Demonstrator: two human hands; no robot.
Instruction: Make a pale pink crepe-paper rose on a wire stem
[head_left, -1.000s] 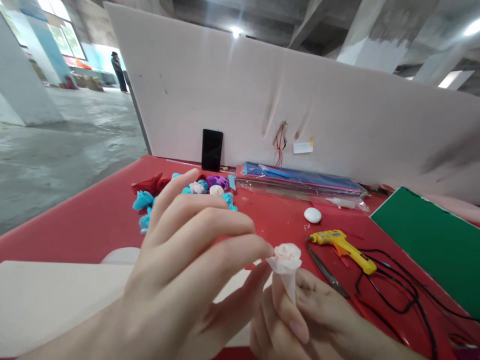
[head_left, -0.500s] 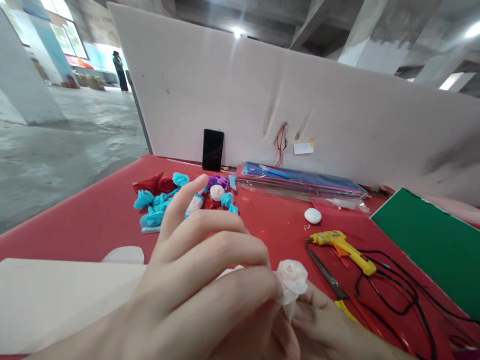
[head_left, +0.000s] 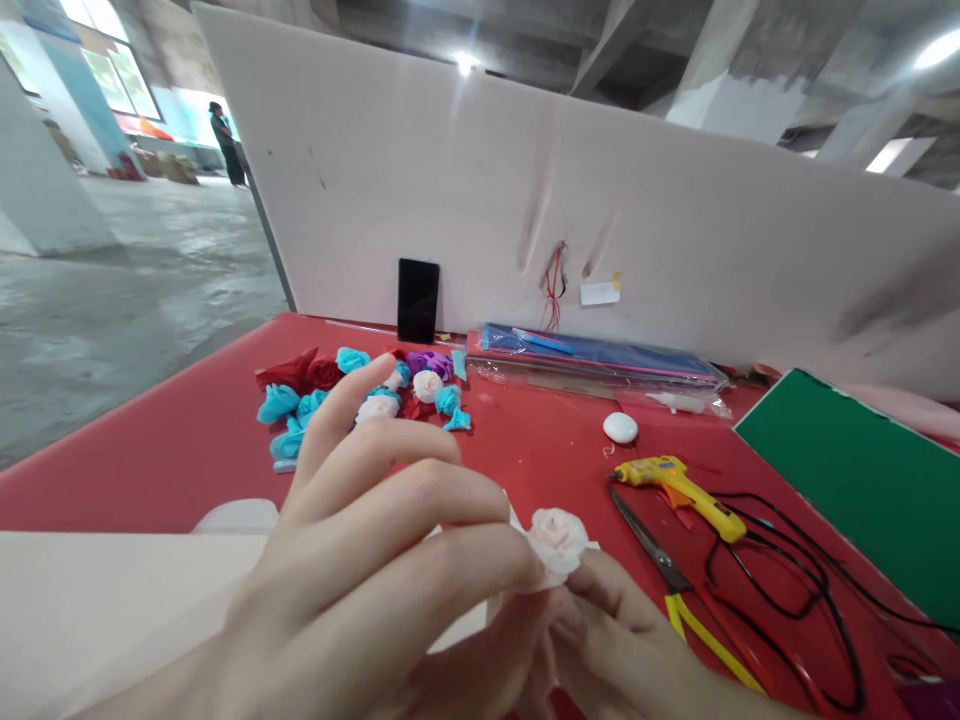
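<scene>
The rose (head_left: pixel 556 538) has sunk a little since a moment ago and now sits lower-left of the glue gun (head_left: pixel 679 483). Its stem is hidden (fingers cover it). The left hand (head_left: pixel 375 580) arches over, fingertips pinching the petals; the right hand (head_left: pixel 622 640), beneath, grips the base.

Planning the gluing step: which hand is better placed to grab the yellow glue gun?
Probably right. The right hand sits nearer the glue gun, on its side; the left hand also pinches the paper rose and could hold it alone.
</scene>
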